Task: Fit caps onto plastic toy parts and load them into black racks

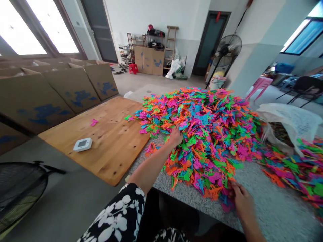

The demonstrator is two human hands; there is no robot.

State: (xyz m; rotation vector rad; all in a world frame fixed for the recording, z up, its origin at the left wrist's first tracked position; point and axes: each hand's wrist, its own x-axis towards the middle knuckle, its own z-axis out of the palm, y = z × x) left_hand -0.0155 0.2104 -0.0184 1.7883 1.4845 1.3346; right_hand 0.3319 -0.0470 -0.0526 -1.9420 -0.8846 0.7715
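A large heap of small plastic pieces point(202, 134) in pink, orange, green and blue covers much of the grey speckled tabletop point(267, 195). My left hand point(176, 135) reaches into the heap's left side, fingers closed at a light blue plastic piece point(184, 125). At the heap's near right edge, my right hand point(242, 199) has thumb and fingers closed on an orange plastic piece point(231, 180); its fingertips are partly hidden. The exact kind of these pieces is too small to make out.
A wooden board point(113, 134) on the left bears a white device with a screen point(82, 144) and one pink piece point(94, 122). Cardboard boxes point(47, 97) stand beyond it. Right, a white sack point(292, 117) lies by more pieces point(300, 171). A fan point(227, 50) stands behind.
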